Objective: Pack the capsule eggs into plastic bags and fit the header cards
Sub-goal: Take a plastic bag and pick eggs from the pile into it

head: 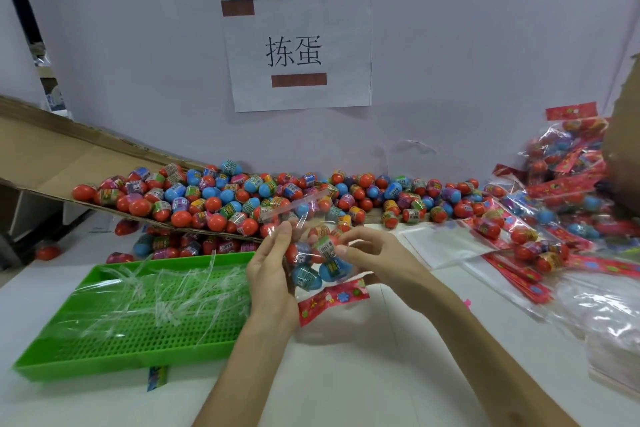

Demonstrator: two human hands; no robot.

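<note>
Head view: one clear plastic bag (313, 218) hangs above the white counter (346, 374), mouth upward, probably so its load settles toward the single red flowered header card (332, 298) at the lower end. The left hand (273, 274) lies almost flat along the bag's side, propping it. The right hand (374, 260) curls its fingertips onto the other side, pinching the bag. At least four red and blue capsule eggs (304, 276) show inside. The loose eggs (221, 198) heaped on the brown cardboard sheet (52, 156) are past counting. One green perforated plastic tray (104, 360) sits left.
</note>
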